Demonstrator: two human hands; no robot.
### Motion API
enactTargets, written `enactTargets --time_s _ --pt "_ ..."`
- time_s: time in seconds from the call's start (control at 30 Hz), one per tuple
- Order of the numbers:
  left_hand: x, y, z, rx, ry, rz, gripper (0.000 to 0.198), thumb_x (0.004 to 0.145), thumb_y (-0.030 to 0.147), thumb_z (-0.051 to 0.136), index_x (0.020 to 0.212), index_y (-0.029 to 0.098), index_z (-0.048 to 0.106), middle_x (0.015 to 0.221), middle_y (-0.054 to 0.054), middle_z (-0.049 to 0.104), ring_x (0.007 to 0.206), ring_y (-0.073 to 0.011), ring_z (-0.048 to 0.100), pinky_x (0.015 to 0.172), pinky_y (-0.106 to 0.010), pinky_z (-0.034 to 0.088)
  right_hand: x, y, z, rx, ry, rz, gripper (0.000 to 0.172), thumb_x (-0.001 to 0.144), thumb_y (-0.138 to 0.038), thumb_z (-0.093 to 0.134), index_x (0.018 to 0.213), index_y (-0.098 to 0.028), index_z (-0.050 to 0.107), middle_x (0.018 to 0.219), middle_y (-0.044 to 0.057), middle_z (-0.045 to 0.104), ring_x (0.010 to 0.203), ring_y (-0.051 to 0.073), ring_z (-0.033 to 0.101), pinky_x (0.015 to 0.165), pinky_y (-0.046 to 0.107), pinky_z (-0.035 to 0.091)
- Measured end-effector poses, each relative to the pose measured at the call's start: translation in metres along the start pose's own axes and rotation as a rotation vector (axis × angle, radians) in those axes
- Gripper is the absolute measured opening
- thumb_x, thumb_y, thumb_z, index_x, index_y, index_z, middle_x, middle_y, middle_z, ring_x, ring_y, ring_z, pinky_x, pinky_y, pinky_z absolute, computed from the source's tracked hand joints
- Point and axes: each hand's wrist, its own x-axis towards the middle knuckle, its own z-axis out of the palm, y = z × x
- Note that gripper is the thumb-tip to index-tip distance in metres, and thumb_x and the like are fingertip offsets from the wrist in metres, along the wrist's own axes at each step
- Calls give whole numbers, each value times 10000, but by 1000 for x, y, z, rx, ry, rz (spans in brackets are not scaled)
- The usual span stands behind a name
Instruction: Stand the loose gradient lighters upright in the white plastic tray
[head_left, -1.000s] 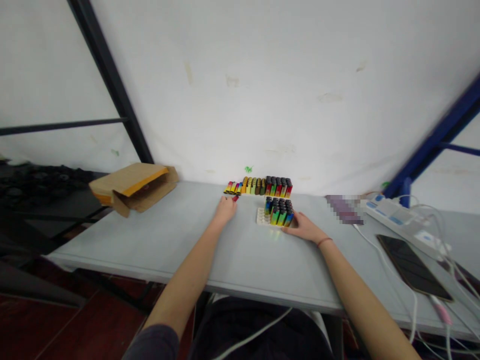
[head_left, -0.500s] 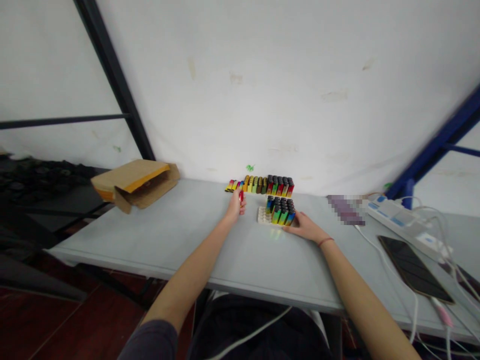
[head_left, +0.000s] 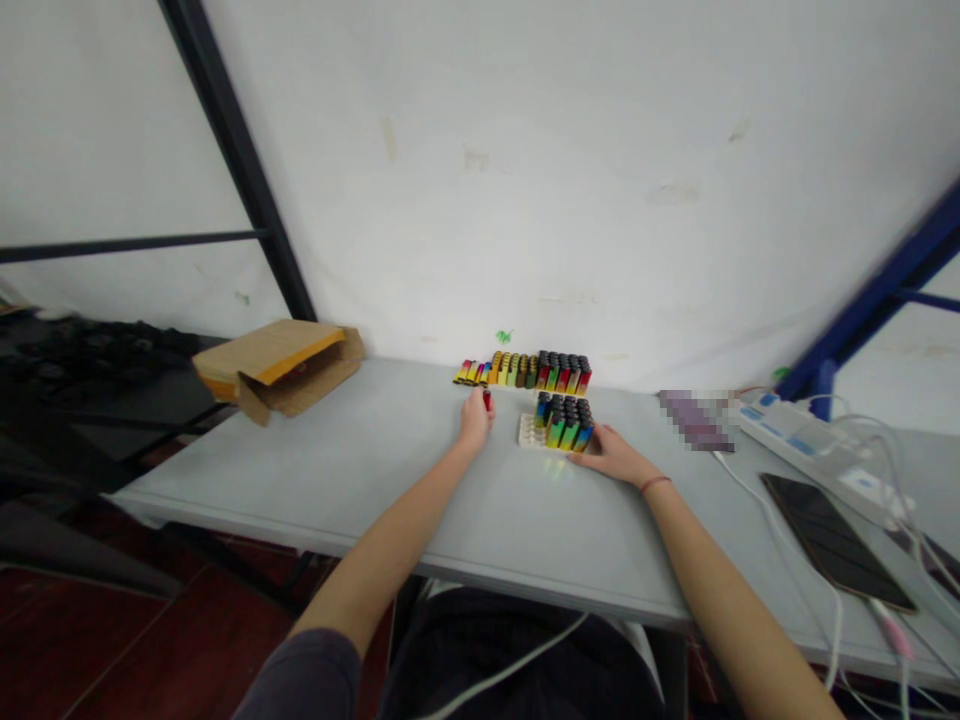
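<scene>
My left hand (head_left: 475, 422) stands on the grey folding table (head_left: 360, 450), pinching a lighter with a red end (head_left: 487, 401) upright in its fingers. To its right, a white plastic holder tray (head_left: 531, 432) carries a block of rainbow-coloured lighters (head_left: 564, 422) standing with black tops up. My right hand (head_left: 609, 456) lies flat, its fingertips against the tray's right end. Behind the tray, a long row of standing lighters (head_left: 525, 372) runs along the wall, yellow at its left and dark-topped at its right.
A flattened cardboard box (head_left: 279, 370) lies at the table's left end. On the right are a pixelated purple object (head_left: 696, 421), a white power strip (head_left: 795, 438), a dark phone (head_left: 836, 540) and white cables. The table's front edge runs near my body.
My left hand has moved right and risen slightly, turning the red-ended lighter upright. My right hand stays at the tray. The view has shifted a little.
</scene>
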Motion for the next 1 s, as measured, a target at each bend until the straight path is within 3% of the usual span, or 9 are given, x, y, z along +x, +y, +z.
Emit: enactTargets --time_s 0.1,0.33,0.63,0.77,0.9,1.0 --pt "-3 1 1 -17 104 16 474 968 496 358 576 228 359 420 63 301 350 -76 241 384 -201 200 0 1 1 13 15 -16 483 784 -480 745 1154 -183 657 1034 94 752 948 288 655 892 410 529" --pt "-7 7 2 -79 87 -45 546 998 581 316 585 228 355 411 66 262 336 -67 213 371 -196 182 0 2 1 8 2 -1 508 781 -492 747 1159 -164 655 1058 111 749 952 291 655 896 418 529" --pt "-8 11 1 -38 75 -64 415 985 343 283 593 228 354 408 65 281 339 -81 218 365 -197 175 1 2 1 0 -16 -5 536 800 -477 736 1210 -146 639 1116 134 742 978 296 654 932 425 513" --pt "-9 12 2 -52 106 -48 408 997 386 256 636 233 367 421 75 273 347 -85 247 372 -200 184 1 3 2 3 -7 -15 542 802 -477 735 1222 -149 633 1115 128 741 987 298 656 930 420 512" --pt "-9 7 2 -8 -12 -17 436 1002 523 253 712 235 405 439 90 291 351 -89 252 382 -211 192 2 5 3 1 3 -21 526 797 -495 738 1187 -153 646 1098 129 739 984 303 660 912 413 516" --pt "-9 -1 3 125 -147 216 293 978 480 413 857 222 484 529 80 447 422 -93 402 449 -201 326 2 5 3 0 7 -24 521 793 -492 746 1178 -153 651 1082 128 742 978 306 661 900 414 519"
